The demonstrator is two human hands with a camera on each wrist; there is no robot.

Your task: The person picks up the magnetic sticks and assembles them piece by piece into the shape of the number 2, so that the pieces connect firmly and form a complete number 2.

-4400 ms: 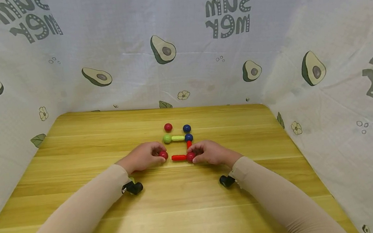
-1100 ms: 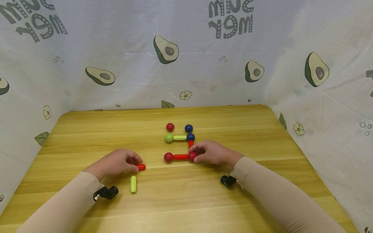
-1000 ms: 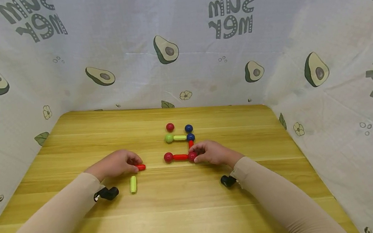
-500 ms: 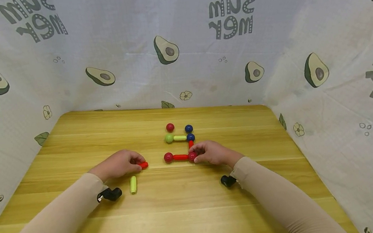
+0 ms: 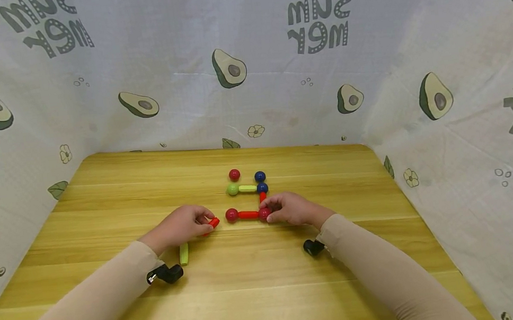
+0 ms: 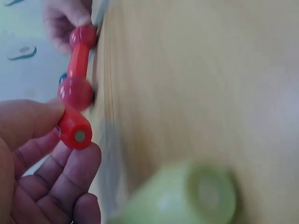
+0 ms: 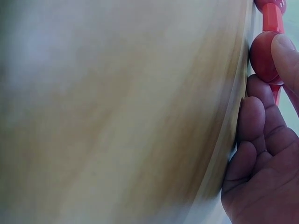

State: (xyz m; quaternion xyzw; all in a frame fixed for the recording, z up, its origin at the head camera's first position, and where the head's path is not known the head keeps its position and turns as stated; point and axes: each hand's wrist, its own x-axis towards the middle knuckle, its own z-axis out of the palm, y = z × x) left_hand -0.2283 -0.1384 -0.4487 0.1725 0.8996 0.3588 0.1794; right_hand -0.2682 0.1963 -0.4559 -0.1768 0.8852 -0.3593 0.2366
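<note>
My left hand [image 5: 190, 225] pinches a loose red magnetic rod [image 6: 76, 129] between thumb and fingers; a round metal tip shows at its near end. Just to its right lies a joined chain: a red ball [image 5: 232, 215], a red rod [image 5: 248, 215] and a second red ball [image 7: 264, 57], which my right hand [image 5: 291, 210] holds between thumb and fingers. From that ball another red rod [image 5: 263, 197] runs back to a blue ball [image 5: 262, 187]. A yellow-green rod [image 5: 247, 188] joins the blue ball to a green ball [image 5: 232, 189].
Behind the chain sit a single red ball [image 5: 234, 174] and a single blue ball [image 5: 260, 176]. A loose yellow-green rod [image 5: 184, 255] lies on the wooden table [image 5: 235, 301] below my left hand, partly covered by it. A printed cloth [image 5: 165, 43] hangs around the table's back and sides.
The left hand placed a red ball on the free end of the red rod, then took up another red rod and brought it rightward, turning it. The right hand stayed at its ball.
</note>
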